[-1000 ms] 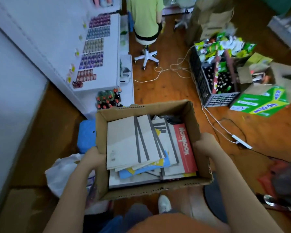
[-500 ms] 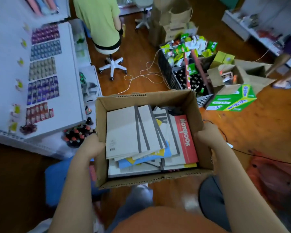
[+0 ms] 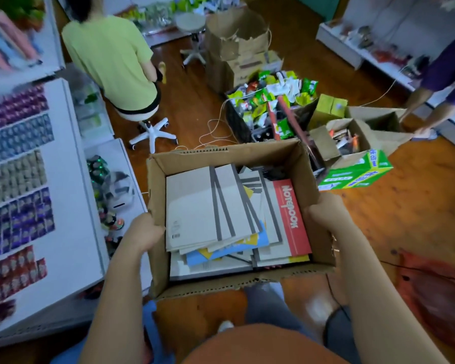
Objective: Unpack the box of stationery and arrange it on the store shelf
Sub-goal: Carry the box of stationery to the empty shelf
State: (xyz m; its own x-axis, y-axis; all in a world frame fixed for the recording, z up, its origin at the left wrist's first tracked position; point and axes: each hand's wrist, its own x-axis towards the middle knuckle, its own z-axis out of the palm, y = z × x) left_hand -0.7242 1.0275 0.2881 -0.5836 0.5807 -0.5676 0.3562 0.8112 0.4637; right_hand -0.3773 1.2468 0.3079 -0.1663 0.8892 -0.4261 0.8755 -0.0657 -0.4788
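I carry an open cardboard box (image 3: 156, 195) in front of my body, above the wooden floor. My left hand (image 3: 142, 232) grips its left wall and my right hand (image 3: 326, 214) grips its right wall. Inside lies a loose stack of grey notebooks (image 3: 192, 206), a blue and yellow one beneath, and a red notebook (image 3: 292, 219) along the right side. The white store shelf (image 3: 71, 211) stands at my left, with rows of small packets in purple, blue, grey and red.
A person in a green shirt (image 3: 111, 61) sits on a white wheeled stool (image 3: 153, 132) ahead. A black crate of snacks (image 3: 268, 106), open cartons (image 3: 350, 143), a green box (image 3: 357, 172) and cables lie on the floor. Another person (image 3: 439, 82) stands at right by more shelves.
The view has swung right and up along the shelf; the box has stayed in both hands. More of the room and a second person at the right have come into view.
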